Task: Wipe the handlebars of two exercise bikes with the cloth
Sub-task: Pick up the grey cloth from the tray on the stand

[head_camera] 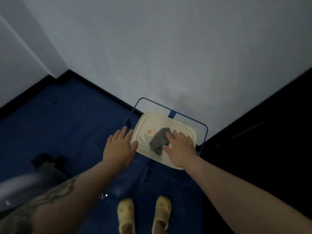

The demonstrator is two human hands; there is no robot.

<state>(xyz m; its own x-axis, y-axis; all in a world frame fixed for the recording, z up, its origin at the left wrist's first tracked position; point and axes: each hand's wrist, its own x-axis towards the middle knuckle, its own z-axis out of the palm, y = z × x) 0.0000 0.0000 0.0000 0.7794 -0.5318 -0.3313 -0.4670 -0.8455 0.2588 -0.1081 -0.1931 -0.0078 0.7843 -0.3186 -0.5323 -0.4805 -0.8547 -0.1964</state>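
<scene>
Where the cream tray (pixel 170 123) sits inside a blue wire frame (pixel 189 119) by the wall, the cloth (pixel 158 141) lies on it: grey, crumpled, matte. Right hand (pixel 180 149) flat, fingers straight, over the cloth's right edge; contact unclear. Left hand (pixel 119 146) spread, holding nothing, beside the tray.

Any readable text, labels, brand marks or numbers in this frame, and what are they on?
None can be read.
Orange sticker on the cream lid: too small and blurred to tell if it carries print.
Grey cloth, blue frame, yellow slippers: no visible lettering.
</scene>
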